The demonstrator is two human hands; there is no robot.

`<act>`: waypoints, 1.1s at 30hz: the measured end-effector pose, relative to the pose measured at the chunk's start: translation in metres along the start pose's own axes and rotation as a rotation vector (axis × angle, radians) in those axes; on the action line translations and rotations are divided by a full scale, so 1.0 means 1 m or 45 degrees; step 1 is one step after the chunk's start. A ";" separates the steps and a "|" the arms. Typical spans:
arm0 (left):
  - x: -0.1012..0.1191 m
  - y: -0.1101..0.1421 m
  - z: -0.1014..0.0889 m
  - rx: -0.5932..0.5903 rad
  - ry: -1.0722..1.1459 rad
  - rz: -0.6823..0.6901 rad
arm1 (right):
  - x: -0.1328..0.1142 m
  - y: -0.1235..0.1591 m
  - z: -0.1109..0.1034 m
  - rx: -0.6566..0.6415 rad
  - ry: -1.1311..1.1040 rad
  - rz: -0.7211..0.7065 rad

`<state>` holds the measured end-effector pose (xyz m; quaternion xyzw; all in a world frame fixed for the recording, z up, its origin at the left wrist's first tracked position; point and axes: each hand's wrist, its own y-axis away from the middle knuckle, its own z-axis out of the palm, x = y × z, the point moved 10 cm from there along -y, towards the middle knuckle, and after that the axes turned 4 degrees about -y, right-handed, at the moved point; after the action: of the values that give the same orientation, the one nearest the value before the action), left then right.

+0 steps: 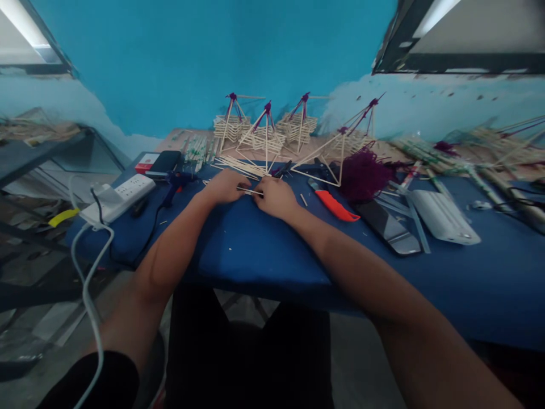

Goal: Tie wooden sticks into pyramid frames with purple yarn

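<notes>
Close together over the blue tabletop, my left hand and my right hand pinch thin wooden sticks that span the gap between them. The fingers of both hands are curled and partly hidden. Just beyond lies a loose pile of similar sticks. Behind it stand several stick frames, such as the middle one, with purple yarn tied at the peaks. A dark tool, too blurred to name, lies past my right hand.
Left are a blue glue gun, a white power strip with cables and a black box. Right are an orange-handled cutter, purple yarn, a phone and a white power bank. A blue wall rises behind.
</notes>
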<state>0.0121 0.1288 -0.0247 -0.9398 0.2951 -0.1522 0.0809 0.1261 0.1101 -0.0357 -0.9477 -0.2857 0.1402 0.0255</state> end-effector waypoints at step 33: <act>0.016 0.014 -0.039 0.442 -0.090 -0.344 | 0.015 0.014 -0.022 -0.081 0.270 0.110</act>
<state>0.0045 0.1054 0.0126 -0.9476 0.1327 -0.1771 0.2306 0.1520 0.1078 -0.0199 -0.9690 -0.2444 0.0308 0.0194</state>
